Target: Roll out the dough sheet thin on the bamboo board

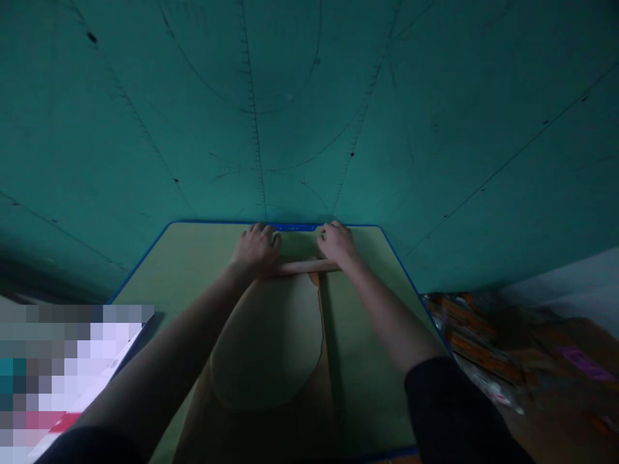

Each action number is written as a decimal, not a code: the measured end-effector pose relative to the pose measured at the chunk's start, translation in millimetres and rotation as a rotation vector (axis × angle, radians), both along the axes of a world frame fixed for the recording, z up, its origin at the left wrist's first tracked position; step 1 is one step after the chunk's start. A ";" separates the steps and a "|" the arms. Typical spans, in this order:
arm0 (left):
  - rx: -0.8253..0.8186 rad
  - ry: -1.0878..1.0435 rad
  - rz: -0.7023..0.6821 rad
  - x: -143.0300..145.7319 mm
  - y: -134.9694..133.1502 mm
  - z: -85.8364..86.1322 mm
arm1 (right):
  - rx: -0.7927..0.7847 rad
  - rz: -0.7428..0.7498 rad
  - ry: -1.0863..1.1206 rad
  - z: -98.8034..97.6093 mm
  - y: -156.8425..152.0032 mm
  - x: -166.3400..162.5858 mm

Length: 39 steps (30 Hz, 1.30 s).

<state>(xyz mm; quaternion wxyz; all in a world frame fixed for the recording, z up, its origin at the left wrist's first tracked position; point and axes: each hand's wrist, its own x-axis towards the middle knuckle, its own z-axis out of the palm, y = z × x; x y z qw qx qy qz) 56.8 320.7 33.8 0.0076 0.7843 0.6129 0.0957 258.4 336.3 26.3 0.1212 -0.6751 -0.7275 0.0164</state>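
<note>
A wooden rolling pin (307, 267) lies crosswise at the far edge of a flat, pale, rounded sheet of dough (271, 348). My left hand (258, 246) is over the pin's left end, its fingers curled forward. At the right end, my right hand (337, 242) is curled in the same way, with the heel of the hand on the pin. Both hands hide the pin's ends. Under the dough is a brown wooden board (329, 386), its right edge showing beside the sheet.
The board lies on a pale table mat (377, 309) with a blue rim, against a green wall (300, 129) marked with lines and scales. Plastic-wrapped orange goods (478, 335) and a brown carton (565, 348) are at the lower right. A pixelated patch covers the lower left.
</note>
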 end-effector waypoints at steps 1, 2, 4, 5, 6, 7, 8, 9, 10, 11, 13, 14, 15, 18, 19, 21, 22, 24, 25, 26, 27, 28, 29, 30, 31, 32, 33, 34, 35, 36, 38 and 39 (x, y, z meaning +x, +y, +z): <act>0.009 -0.002 0.014 0.5 2.5 1.9 | 0.001 -0.010 0.002 1.7 4.8 -1.2; 0.012 -0.003 0.020 0.8 0.3 2.3 | 0.002 -0.017 0.005 2.0 4.5 -1.2; 0.004 -0.003 0.012 0.9 -16.4 -1.1 | 0.021 -0.010 0.016 -2.2 -11.2 2.3; -0.001 -0.004 -0.003 0.6 -29.5 -4.5 | 0.048 0.022 0.027 -6.1 -25.7 5.5; 0.001 -0.001 -0.027 0.0 -44.1 -8.2 | 0.085 0.072 0.041 -10.6 -43.1 9.3; 0.013 0.006 -0.057 -0.7 -58.8 -11.9 | 0.131 0.139 0.057 -15.1 -62.1 13.3; 0.041 0.022 -0.091 -1.5 -72.0 -15.3 | 0.168 0.210 0.070 -19.2 -80.8 17.3; 0.070 0.043 -0.124 -2.1 -82.4 -17.9 | 0.191 0.258 0.076 -22.4 -97.4 20.7; 0.094 0.066 -0.153 -2.4 -89.0 -19.8 | 0.198 0.297 0.071 -24.8 -110.0 23.5; 0.110 0.087 -0.168 -2.3 -91.0 -20.9 | 0.198 0.318 0.066 -26.2 -117.5 25.4; 0.101 0.099 -0.159 -0.6 -81.1 -20.6 | 0.193 0.317 0.057 -26.4 -114.4 26.0; 0.085 0.085 -0.141 0.8 -70.1 -19.2 | 0.191 0.298 0.056 -25.3 -104.4 24.8; 0.069 0.064 -0.117 2.6 -56.2 -17.1 | 0.185 0.267 0.055 -23.5 -90.2 22.8; 0.053 0.016 -0.059 8.1 -9.7 -7.8 | 0.131 0.130 0.027 -14.2 -38.1 14.7; 0.059 0.014 -0.048 9.5 3.4 -4.5 | 0.106 0.086 0.013 -10.5 -23.1 12.1; 0.066 0.023 -0.034 11.3 21.0 0.1 | 0.069 0.023 -0.009 -3.7 -3.4 8.2; 0.065 0.026 -0.029 11.4 24.4 1.0 | 0.060 0.006 -0.014 -1.5 0.3 7.2; 0.064 0.029 -0.018 10.1 19.7 -1.0 | 0.054 -0.003 -0.018 -0.9 -4.5 6.9; 0.065 0.029 -0.015 8.7 11.9 -3.7 | 0.052 0.007 -0.013 -2.7 -12.4 7.8; 0.062 0.028 -0.019 6.9 0.8 -7.2 | 0.049 0.028 -0.003 -5.8 -23.3 9.3; 0.064 0.034 -0.040 4.7 -13.2 -11.1 | 0.046 0.059 0.010 -9.8 -36.9 11.3; 0.073 0.043 -0.064 2.4 -29.4 -15.1 | 0.048 0.100 0.024 -14.4 -52.7 13.8; 0.078 0.055 -0.111 0.1 -47.5 -18.9 | 0.055 0.145 0.038 -19.0 -70.3 16.6; 0.137 0.093 -0.163 -2.2 -66.9 -22.3 | 0.071 0.188 0.040 -23.3 -89.2 19.6; 0.193 0.113 -0.164 -4.6 -87.0 -25.2 | 0.091 0.235 0.032 -26.8 -109.3 22.6; 0.221 0.117 -0.170 -7.0 -107.5 -27.7 | 0.105 0.271 0.023 -29.4 -130.1 25.6; 0.241 0.109 -0.201 -9.7 -127.9 -29.9 | 0.109 0.305 0.013 -31.0 -151.2 28.4; 0.250 0.098 -0.247 -12.8 -147.6 -31.9 | 0.118 0.329 0.008 -31.7 -172.0 31.1; 0.279 0.077 -0.267 -16.2 -166.0 -33.8 | 0.128 0.348 0.003 -31.7 -191.8 33.4; 0.287 0.071 -0.292 -19.7 -182.2 -35.5 | 0.134 0.359 -0.003 -31.1 -209.6 35.3; 0.324 0.069 -0.343 -26.5 -204.6 -37.7 | 0.148 0.362 -0.007 -29.1 -235.2 37.5; 0.330 0.074 -0.359 -28.9 -209.3 -37.8 | 0.150 0.359 -0.003 -27.9 -241.2 37.5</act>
